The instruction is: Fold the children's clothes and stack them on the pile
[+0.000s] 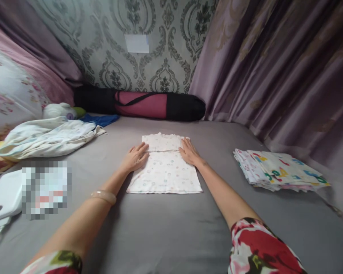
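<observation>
quick count: 2 bare hands, left [136, 157] & right [189, 151], 1 flat white dotted cloth [165, 171], 1 stack of folded letter-print cloths [277, 169], 1 crumpled pale fabric pile [48, 137], 1 black & maroon roll bag [140, 103], 1 white charger box [4, 196].

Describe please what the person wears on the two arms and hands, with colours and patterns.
Both hands, the left hand and the right hand, are bare, without gloves or visible rings. The left wrist carries a smooth, pale, translucent bangle. Both forearms are uncovered. Short sleeves show at the bottom edge: the right sleeve is floral, red and white with dark and yellow-green patches; the left sleeve has the same print.
</observation>
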A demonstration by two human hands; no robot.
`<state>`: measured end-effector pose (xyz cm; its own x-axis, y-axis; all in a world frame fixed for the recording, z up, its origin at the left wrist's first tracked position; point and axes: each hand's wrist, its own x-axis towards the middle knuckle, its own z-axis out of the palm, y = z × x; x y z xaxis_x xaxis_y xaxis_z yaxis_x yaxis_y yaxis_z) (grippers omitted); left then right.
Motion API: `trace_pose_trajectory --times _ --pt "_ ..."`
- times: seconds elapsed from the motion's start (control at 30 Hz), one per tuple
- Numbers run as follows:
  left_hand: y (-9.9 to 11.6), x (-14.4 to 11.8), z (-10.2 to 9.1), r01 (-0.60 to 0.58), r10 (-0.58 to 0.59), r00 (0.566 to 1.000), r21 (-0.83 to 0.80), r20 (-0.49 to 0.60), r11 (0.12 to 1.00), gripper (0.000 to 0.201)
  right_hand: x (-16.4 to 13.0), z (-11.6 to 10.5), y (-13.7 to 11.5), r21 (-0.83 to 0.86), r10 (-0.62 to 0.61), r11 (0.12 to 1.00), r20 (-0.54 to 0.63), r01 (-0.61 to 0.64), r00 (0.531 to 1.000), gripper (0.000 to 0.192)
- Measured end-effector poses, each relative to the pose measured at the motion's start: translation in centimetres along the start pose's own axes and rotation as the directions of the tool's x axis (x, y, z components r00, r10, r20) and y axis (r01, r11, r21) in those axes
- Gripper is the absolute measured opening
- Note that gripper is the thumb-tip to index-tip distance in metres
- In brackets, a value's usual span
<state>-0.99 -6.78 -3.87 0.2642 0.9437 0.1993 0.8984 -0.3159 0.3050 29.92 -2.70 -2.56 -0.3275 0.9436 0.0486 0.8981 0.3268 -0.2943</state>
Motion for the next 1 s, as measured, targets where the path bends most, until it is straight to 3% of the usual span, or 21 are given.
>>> trace_pose_trajectory --times 0.23,0.37,0.47,0.57,0.67,0.77,0.87,1.0 --pt "-0.9 -0.3 0.1 0.009 -0.032 0.993 -0.206 -0.11 0.978 0.069 -7.9 -0.8 -0.3 -0.003 -0.078 0.997 0.052 0.078 0.996 0.067" --pt "-1.5 -1.7 -0.8 0.042 -0.048 0.999 -0.214 -0.022 0.976 0.081 -12.7 -1.7 -0.6 -0.015 -0.118 0.993 0.13 0.121 0.985 0.066" --pt "-0.6 -2.9 -1.7 0.008 -0.002 0.999 -0.12 0.054 0.993 0.081 -14.7 -2.8 -1.3 -0.027 -0.131 0.99 0.199 0.139 0.971 0.064" --pt "2.7 -3.2 -1.8 -0.121 0.123 0.99 -0.038 0.067 0.992 0.066 -13.8 -3.4 -3.1 -0.046 -0.207 0.975 0.174 0.218 0.963 0.057" --pt "7.3 -2.6 -0.8 -0.255 0.256 0.965 -0.033 0.061 0.966 0.055 -10.2 -2.8 -5.1 -0.027 -0.272 0.961 0.115 0.276 0.955 0.053" --pt "10.4 -2.4 0.6 -0.234 0.233 0.962 -0.012 0.146 0.972 0.056 -6.9 -1.2 -6.4 -0.029 -0.237 0.97 0.104 0.241 0.966 0.054" --pt "10.5 -3.2 1.1 -0.209 0.199 0.96 0.032 0.198 0.977 0.063 -6.1 0.1 -6.5 -0.035 -0.214 0.974 0.157 0.222 0.964 0.057" --pt "8.4 -5.1 0.0 -0.286 0.27 0.939 0.046 0.213 0.957 0.074 -8.0 0.1 -6.1 -0.041 -0.278 0.956 0.196 0.291 0.94 0.064"
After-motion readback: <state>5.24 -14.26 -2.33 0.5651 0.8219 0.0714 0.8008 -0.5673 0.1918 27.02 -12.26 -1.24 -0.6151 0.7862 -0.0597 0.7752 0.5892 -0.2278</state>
